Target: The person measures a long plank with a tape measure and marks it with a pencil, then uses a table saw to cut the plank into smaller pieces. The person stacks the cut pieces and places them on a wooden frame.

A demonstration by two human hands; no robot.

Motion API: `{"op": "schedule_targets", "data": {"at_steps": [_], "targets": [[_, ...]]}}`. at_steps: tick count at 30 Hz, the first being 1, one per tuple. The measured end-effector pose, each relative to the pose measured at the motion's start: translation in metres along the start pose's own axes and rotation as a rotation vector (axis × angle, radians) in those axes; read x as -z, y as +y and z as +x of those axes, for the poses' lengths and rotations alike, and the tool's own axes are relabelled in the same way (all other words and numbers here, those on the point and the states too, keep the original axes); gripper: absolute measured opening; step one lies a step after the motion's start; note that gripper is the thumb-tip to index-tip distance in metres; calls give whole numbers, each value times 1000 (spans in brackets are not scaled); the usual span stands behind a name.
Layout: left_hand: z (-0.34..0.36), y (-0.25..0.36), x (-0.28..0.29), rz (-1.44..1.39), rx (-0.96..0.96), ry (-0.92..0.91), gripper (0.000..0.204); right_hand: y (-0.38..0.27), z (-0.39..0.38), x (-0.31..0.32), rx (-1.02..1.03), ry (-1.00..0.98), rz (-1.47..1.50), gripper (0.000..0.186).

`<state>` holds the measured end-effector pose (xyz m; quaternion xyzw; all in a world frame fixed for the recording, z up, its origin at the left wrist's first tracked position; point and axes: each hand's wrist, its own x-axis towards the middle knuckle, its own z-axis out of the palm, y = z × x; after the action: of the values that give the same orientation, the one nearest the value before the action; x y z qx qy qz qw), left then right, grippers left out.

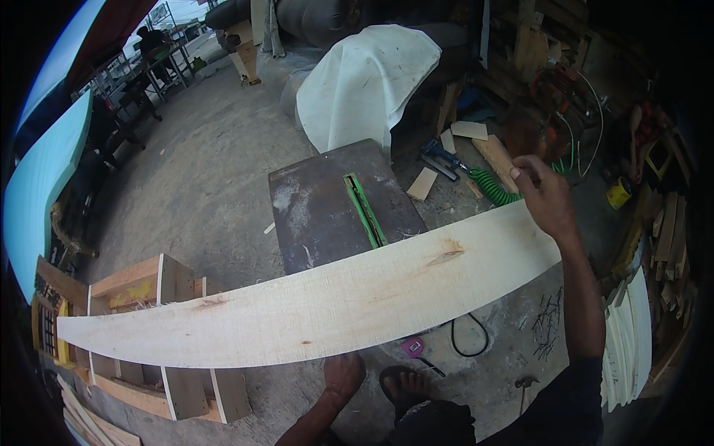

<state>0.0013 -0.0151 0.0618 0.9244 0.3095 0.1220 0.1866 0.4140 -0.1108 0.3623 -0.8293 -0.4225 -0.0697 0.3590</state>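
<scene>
A long, pale wooden board [335, 297] with a few knots stretches across the view, its left end resting over a wooden frame [178, 390]. My right hand [543, 195] is closed on the board's far right corner, the thumb toward its edge. At the near edge, around the middle, my left hand [344, 374] is closed against the board, with its fingers partly hidden beneath. Just beyond the board stands a dark table-saw top [312, 215] with a green slot insert [364, 212]; the board covers its near edge.
A blue nail gun [440, 152] with a coiled green air hose [492, 188] lies past the saw among wood offcuts [422, 183]. Near my foot are a pink tape measure [413, 346] and a hammer [526, 382]. White curved pieces [626, 342] stand at right.
</scene>
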Motion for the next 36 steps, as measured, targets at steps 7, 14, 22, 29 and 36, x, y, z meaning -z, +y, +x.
{"op": "schedule_targets", "data": {"at_steps": [7,14,22,29,36], "targets": [[11,15,-2,-93,0,61,48,-45,74,-189,-291,-921,382,80],[3,7,14,-41,22,128,37,-65,76,-219,-472,-1061,612,94],[9,54,11,-12,-28,-4,40,-58,-2,-60,-96,-325,636,58],[21,79,-6,-194,-344,-299,49,19,-210,-10,-398,464,408,31],[34,82,-7,-12,-409,-819,37,71,-403,-119,-682,-538,29,38]]}}
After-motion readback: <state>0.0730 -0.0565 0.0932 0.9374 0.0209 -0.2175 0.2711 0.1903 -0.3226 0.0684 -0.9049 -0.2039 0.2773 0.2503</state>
